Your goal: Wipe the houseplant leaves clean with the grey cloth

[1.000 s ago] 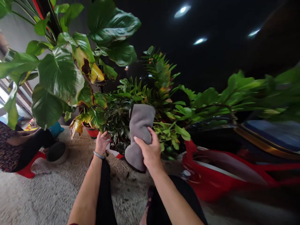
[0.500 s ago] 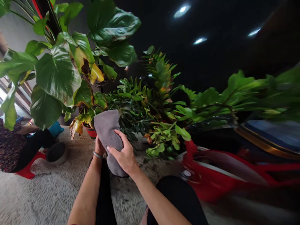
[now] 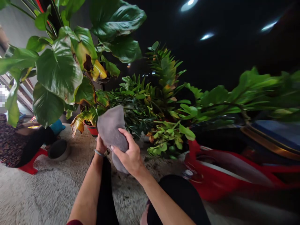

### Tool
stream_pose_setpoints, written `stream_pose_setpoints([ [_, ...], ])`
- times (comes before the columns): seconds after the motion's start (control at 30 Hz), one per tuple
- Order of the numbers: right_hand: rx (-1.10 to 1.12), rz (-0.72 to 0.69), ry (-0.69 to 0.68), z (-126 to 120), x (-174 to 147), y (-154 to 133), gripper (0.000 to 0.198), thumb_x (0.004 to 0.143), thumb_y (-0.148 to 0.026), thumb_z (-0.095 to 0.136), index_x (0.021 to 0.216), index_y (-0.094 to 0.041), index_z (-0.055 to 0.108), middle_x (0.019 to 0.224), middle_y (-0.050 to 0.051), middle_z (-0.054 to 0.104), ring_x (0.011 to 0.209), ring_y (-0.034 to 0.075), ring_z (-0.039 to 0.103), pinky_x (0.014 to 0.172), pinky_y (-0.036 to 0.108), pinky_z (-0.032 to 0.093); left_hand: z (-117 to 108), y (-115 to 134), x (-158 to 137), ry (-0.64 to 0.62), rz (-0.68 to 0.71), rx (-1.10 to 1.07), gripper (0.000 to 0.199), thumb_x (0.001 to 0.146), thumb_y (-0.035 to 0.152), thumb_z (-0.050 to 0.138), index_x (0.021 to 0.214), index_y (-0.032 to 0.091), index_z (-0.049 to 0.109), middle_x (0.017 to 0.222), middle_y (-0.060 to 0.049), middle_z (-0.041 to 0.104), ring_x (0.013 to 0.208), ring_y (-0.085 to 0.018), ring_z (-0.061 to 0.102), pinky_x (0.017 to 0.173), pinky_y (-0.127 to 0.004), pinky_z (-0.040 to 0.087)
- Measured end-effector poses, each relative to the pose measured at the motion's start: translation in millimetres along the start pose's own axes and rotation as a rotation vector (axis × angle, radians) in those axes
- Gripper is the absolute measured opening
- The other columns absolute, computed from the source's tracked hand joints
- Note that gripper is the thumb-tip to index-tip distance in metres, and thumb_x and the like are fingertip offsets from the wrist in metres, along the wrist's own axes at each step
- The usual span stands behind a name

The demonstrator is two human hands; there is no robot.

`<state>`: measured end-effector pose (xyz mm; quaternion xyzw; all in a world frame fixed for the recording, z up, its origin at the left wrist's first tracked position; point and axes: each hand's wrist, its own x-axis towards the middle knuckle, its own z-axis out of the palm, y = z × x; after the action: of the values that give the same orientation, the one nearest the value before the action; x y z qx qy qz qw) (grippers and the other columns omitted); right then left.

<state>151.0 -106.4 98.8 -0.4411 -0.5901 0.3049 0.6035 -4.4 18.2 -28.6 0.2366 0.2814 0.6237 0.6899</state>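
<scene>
A long grey piece of soft, fuzzy cloth (image 3: 110, 123) stands up in front of me, its upper corner pointing right and its lower end hanging over the floor. My right hand (image 3: 131, 154) grips its right side, with thumb and forefinger laid across the front face. At the lower left edge, my left hand (image 3: 100, 145) holds it from behind; most of those fingers are hidden by the cloth. A bracelet circles my left wrist. Just beyond the cloth is a red plant pot (image 3: 92, 129) with yellowed, browning leaves.
Big-leaved plants (image 3: 57, 70) rise at the left, and bushy greenery (image 3: 164, 75) spreads behind. A red bag (image 3: 211, 184) stands at right. On the left, a person (image 3: 14, 140) sits on a red stool (image 3: 30, 164) beside a dark basin (image 3: 58, 151). Below is rough concrete floor (image 3: 53, 193).
The cloth has turned slightly in my hands, its top edge now slanting up to a corner. Both hands keep hold. The whole view has shifted a little, moving things rightward.
</scene>
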Motion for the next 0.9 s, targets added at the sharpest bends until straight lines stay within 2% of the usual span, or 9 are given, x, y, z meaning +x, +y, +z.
stream_pose_setpoints([
  [0.1,-0.053,0.075,0.044,3,2,33,0.061,0.065,-0.025,0.067,0.126,-0.019,0.065,0.128,0.011,0.070,0.123,0.031,0.063,0.109,0.047,0.046,2,-1,0,0.016,-0.016,0.027,0.054,0.090,0.060,0.052,0.105,0.013,0.073,0.099,-0.012,0.075,0.096,-0.026,0.069,0.091,-0.037,0.051],
  [0.2,-0.096,0.243,0.032,-2,-40,67,0.059,0.062,-0.024,0.064,0.121,-0.020,0.068,0.123,0.010,0.073,0.119,0.033,0.065,0.105,0.049,0.049,2,3,3,0.080,-0.043,0.070,0.058,0.089,0.063,0.051,0.104,0.011,0.073,0.088,-0.012,0.073,0.085,-0.025,0.068,0.082,-0.037,0.052],
  [0.33,-0.089,0.294,-0.007,-24,-83,54,0.055,0.063,-0.023,0.064,0.117,-0.022,0.071,0.120,0.007,0.074,0.116,0.031,0.067,0.102,0.045,0.052,3,7,4,0.103,-0.065,0.058,0.053,0.094,0.057,0.047,0.104,0.012,0.073,0.085,-0.011,0.071,0.082,-0.023,0.066,0.077,-0.036,0.052],
  [0.47,-0.122,0.132,0.255,-58,-34,15,0.058,0.066,-0.036,0.074,0.122,-0.023,0.068,0.127,0.009,0.070,0.118,0.031,0.065,0.103,0.043,0.050,6,5,2,0.113,-0.062,0.036,0.052,0.096,0.055,0.044,0.099,0.013,0.074,0.089,-0.012,0.071,0.082,-0.022,0.065,0.077,-0.036,0.053],
  [0.53,-0.155,0.141,0.455,-71,4,13,0.069,0.062,-0.039,0.078,0.127,-0.021,0.065,0.131,0.010,0.068,0.120,0.032,0.062,0.107,0.046,0.046,7,4,0,0.118,-0.059,0.040,0.053,0.097,0.054,0.042,0.099,0.012,0.074,0.088,-0.012,0.070,0.081,-0.022,0.065,0.075,-0.036,0.053],
  [0.6,-0.103,0.220,0.520,-76,26,26,0.075,0.059,-0.041,0.078,0.130,-0.020,0.063,0.128,0.011,0.069,0.117,0.032,0.064,0.104,0.047,0.048,7,5,-1,0.123,-0.058,0.048,0.053,0.097,0.053,0.041,0.100,0.012,0.074,0.087,-0.012,0.070,0.081,-0.022,0.065,0.074,-0.035,0.053],
  [0.67,-0.040,0.365,0.502,-70,20,47,0.080,0.058,-0.043,0.078,0.132,-0.019,0.061,0.125,0.011,0.070,0.112,0.032,0.066,0.098,0.046,0.052,6,6,-1,0.121,-0.057,0.051,0.052,0.097,0.054,0.043,0.101,0.012,0.074,0.087,-0.012,0.070,0.082,-0.022,0.066,0.073,-0.035,0.054],
  [0.77,-0.011,0.542,0.381,-52,-31,67,0.080,0.056,-0.045,0.079,0.131,-0.020,0.063,0.121,0.011,0.072,0.109,0.034,0.068,0.096,0.045,0.054,2,8,1,0.114,-0.059,0.044,0.050,0.093,0.056,0.049,0.102,0.014,0.074,0.087,-0.011,0.071,0.082,-0.022,0.066,0.073,-0.036,0.055],
  [0.9,0.069,0.566,0.155,-44,-85,48,0.063,0.059,-0.039,0.078,0.119,-0.023,0.070,0.119,0.009,0.074,0.111,0.034,0.069,0.095,0.044,0.055,0,9,4,0.136,-0.064,0.045,0.051,0.095,0.055,0.047,0.102,0.013,0.074,0.085,-0.011,0.070,0.079,-0.021,0.066,0.072,-0.034,0.054],
])
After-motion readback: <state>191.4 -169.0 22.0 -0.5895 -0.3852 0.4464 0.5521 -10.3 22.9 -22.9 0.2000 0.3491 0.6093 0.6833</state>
